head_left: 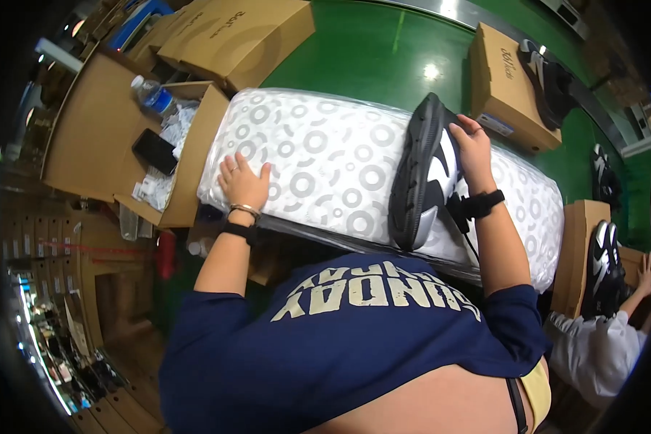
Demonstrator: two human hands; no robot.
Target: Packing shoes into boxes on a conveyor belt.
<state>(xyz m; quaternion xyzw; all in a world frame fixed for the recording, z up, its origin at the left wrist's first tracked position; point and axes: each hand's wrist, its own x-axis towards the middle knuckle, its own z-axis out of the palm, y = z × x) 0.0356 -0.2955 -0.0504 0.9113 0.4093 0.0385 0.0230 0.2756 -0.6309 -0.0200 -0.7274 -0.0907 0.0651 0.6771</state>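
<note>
A black and white sneaker [421,177] is tipped on its side, its dark sole turned to the left. My right hand [474,155] grips its upper part from the right, thumb and fingers bent around the edge. Under the shoe lies a thick stack of white paper [318,159] with grey ring prints, wrapped in clear plastic. My left hand [244,184] rests flat on the left end of this stack, fingers spread, holding nothing. Both my wrists wear black straps.
On the left an open carton [94,130] contains paper scraps, a water bottle [154,95] and a black phone [155,150]. Brown boxes [235,43] stand behind it. At the right, another sneaker [550,83] leans by a shoe box [503,87]. A co-worker's sleeve [593,354] shows lower right.
</note>
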